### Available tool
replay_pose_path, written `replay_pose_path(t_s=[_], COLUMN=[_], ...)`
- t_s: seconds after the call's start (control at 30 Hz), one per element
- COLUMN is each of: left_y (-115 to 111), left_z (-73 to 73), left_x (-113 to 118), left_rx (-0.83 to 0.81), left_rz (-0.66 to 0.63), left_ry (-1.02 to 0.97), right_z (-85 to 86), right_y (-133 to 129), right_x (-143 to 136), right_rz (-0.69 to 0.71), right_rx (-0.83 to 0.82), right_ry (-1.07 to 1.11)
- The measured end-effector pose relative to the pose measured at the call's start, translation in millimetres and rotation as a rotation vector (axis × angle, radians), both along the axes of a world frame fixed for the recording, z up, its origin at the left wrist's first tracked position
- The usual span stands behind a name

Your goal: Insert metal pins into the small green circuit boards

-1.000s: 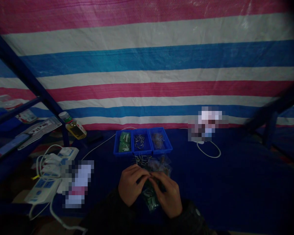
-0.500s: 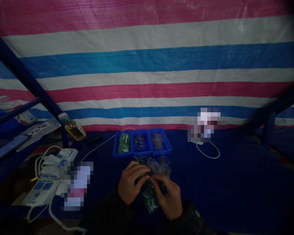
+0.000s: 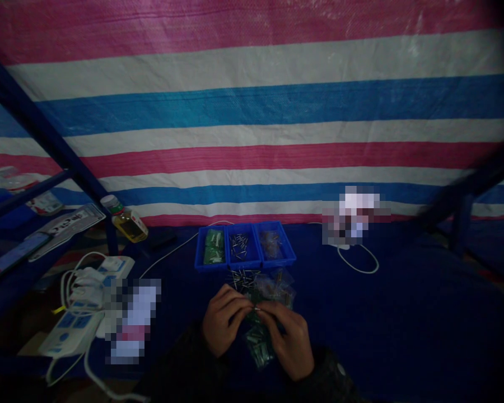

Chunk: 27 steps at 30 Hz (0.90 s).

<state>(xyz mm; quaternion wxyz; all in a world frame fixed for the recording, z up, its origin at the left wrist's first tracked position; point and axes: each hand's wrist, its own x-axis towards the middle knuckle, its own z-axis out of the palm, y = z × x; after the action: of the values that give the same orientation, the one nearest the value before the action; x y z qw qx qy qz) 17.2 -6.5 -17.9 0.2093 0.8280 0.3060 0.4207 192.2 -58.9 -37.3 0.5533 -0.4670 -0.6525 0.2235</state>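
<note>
My left hand and my right hand meet fingertip to fingertip above the blue surface. Both are closed in a pinch around a tiny pale, shiny piece, too small to name. Below and between them lie green plastic packets. Just beyond my fingers are a pile of thin metal screws or pins and some clear plastic bags. Three blue trays stand behind: the left tray holds green packets, the middle tray metal pins, the right tray clear bags with brownish contents.
On the left, a white power strip with plugs and cables sits beside a blurred-out phone-like object. A bottle of yellow liquid leans by the blue frame. A white cable loops at right. Striped sheeting hangs behind.
The fingertips of both hands have drawn closer together, and the small shiny piece now shows between them. My left fingers have shifted slightly. The trays and packets stay put.
</note>
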Motion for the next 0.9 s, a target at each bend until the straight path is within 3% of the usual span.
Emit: replay_pose_path(t_s=[0.37,0.9], left_y=[-2.9,-4.0], left_z=[-6.1,-8.2], left_x=[0.6,-1.0], left_rx=[-0.032,-0.069], left_rz=[0.004,0.034], left_ry=[0.045,0.052], right_z=[-10.2,-2.4], right_y=[1.9,1.7], right_x=[1.9,0.5], right_rz=[-0.011,-0.033], right_rx=[0.019,0.0], right_ry=[-0.067,-0.088])
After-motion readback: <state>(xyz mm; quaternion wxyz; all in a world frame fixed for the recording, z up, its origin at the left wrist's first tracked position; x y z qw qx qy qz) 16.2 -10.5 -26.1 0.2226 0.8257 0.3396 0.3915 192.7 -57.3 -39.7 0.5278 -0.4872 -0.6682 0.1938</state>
